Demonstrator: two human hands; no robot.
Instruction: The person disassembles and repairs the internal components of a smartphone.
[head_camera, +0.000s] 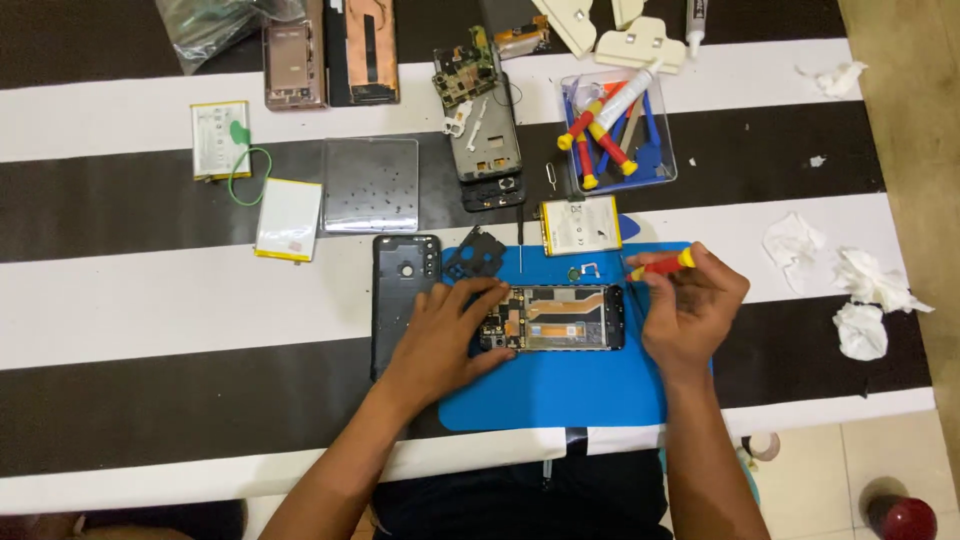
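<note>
An opened phone frame (560, 318) with its circuit board showing lies on a blue work mat (560, 390). My left hand (450, 330) presses down on the frame's left end and steadies it. My right hand (690, 305) sits at the frame's right end, shut on a red and yellow screwdriver (662, 264). A black back cover (402, 290) lies just left of the mat. A black inner plate (478, 253) and a yellow-edged battery (580, 225) rest at the mat's far edge.
A clear tray (617, 130) of red and yellow tools stands at the back right. Other stripped phones (487, 140), a glass panel (370, 185), two more batteries (288, 220) and crumpled tissues (860, 290) are spread over the black and white striped cloth (150, 300).
</note>
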